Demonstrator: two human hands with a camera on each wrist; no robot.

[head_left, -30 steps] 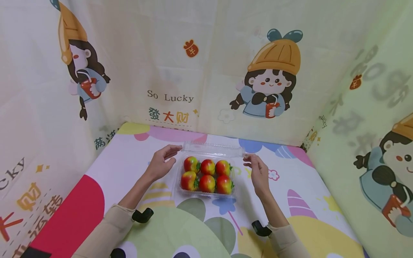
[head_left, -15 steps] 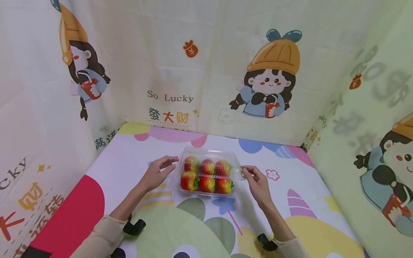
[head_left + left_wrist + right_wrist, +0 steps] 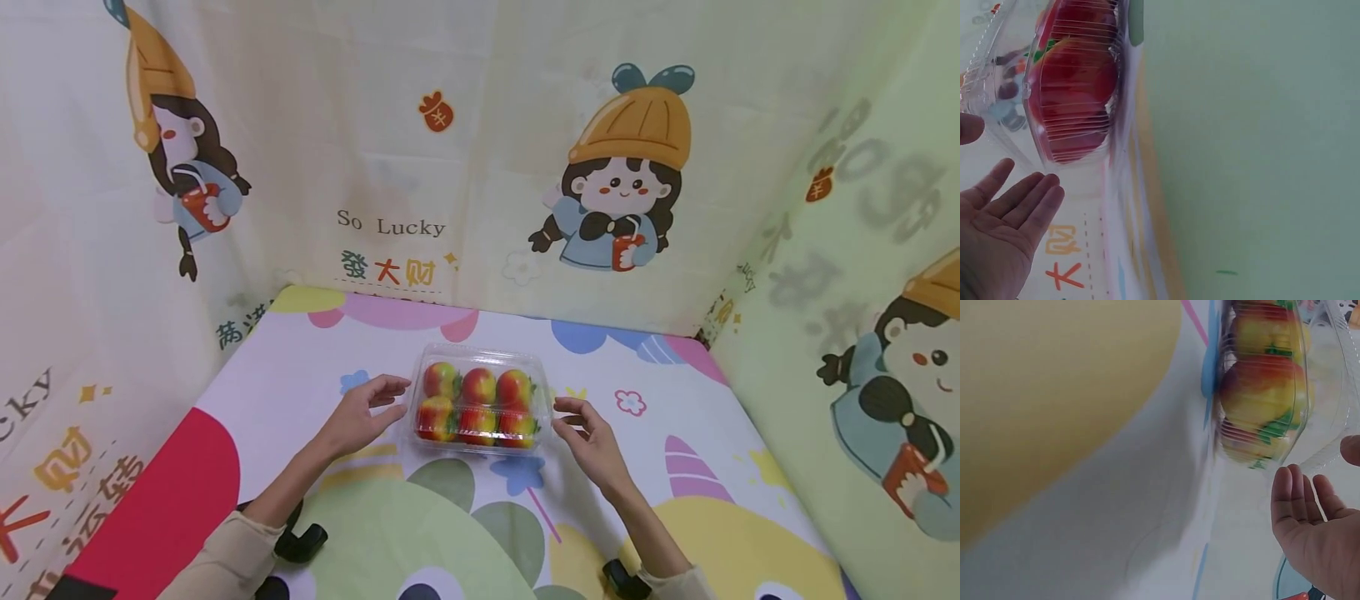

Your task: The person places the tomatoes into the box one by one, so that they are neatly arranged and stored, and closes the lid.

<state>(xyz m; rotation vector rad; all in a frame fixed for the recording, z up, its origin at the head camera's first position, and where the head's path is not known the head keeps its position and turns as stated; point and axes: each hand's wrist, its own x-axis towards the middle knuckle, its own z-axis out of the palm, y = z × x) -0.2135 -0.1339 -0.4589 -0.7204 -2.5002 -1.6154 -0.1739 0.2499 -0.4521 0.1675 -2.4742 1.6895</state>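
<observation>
A clear plastic clamshell box (image 3: 480,443) lies on the table, holding several red-and-yellow fruits (image 3: 478,387) with green leaves. Its ribbed lid (image 3: 483,354) slants over the fruits; in both wrist views its front edge stands apart from the base rim. At the box's left side is my left hand (image 3: 362,417), fingers fairly straight and thumb apart, with fingertips (image 3: 1047,181) close by the base corner and the thumb beside the lid's edge. My right hand (image 3: 592,442) mirrors it on the right side, fingertips (image 3: 1288,474) by the base corner and thumb near the lid.
A table (image 3: 585,500) with a colourful cartoon print lies under the box. Printed cloth walls (image 3: 487,167) stand behind it and on both sides. A black wrist mount (image 3: 302,543) sits on my left wrist, another (image 3: 626,579) on the right.
The lid has swung from raised at the back down over the fruits toward me. Both hands have come down and nearer with it; the right fingers have let go of the lid's corner.
</observation>
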